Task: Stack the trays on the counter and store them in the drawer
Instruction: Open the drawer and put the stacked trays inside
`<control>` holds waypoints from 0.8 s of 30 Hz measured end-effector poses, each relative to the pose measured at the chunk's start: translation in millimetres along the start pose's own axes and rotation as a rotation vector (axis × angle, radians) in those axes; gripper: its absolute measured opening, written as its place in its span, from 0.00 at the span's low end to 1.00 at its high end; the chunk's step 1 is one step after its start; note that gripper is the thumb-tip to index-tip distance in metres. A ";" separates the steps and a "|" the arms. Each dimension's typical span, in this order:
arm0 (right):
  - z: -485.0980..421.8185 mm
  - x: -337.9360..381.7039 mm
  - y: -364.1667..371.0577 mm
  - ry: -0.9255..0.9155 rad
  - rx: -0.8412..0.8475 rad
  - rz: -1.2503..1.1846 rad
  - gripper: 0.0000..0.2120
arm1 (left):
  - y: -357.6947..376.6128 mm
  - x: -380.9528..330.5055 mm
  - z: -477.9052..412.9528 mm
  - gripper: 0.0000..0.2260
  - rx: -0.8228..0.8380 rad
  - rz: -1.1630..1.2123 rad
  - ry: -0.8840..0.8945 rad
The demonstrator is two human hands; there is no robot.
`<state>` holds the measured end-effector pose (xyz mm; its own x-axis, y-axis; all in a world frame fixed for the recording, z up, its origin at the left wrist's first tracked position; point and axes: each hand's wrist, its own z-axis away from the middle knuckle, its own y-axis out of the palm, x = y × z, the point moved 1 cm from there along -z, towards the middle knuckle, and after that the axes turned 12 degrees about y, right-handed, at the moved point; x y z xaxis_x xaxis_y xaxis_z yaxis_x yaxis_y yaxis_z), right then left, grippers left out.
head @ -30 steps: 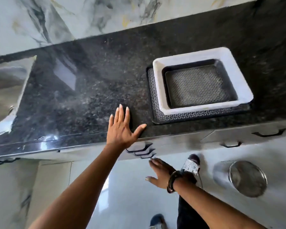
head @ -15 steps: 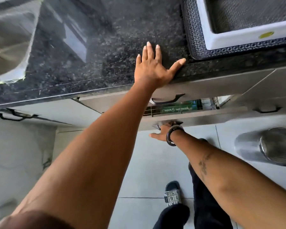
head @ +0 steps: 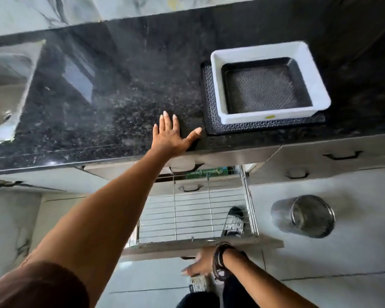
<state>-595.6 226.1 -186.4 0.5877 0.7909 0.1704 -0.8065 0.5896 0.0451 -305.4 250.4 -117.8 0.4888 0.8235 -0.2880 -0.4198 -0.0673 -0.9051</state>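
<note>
Three trays sit nested on the black granite counter [head: 120, 96] at the right. A wide black perforated tray [head: 253, 127] is lowest, a white tray [head: 216, 85] rests on it, and a smaller black tray [head: 262, 90] lies inside the white one. My left hand [head: 171, 138] is flat on the counter edge, fingers spread, its thumb just left of the stack. Below, a wire-basket drawer [head: 191, 214] is pulled far out and nothing lies in it. My right hand [head: 200, 264] is at the handle under the drawer front [head: 242, 243], fingers curled there.
A steel sink [head: 5, 85] is set into the counter at the left. A steel bin [head: 305, 216] stands on the floor right of the open drawer. Closed drawers [head: 342, 155] lie under the trays. A green packet [head: 209, 172] shows in a slot above the basket.
My right hand has pulled the drawer out from a narrow gap to nearly full length. My left hand has stayed flat on the counter. The view has lifted, showing the whole tray stack again.
</note>
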 end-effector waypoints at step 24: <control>244.8 -158.3 -268.1 -0.194 -0.772 -1.001 0.23 | -124.3 -42.8 44.0 0.27 -0.284 1.031 -0.387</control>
<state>-488.3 -97.3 15.5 0.8424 -0.0495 0.5366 0.2656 0.9045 -0.3336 -307.8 248.3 20.7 -0.2790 0.4165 -0.8653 -0.2722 -0.8984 -0.3447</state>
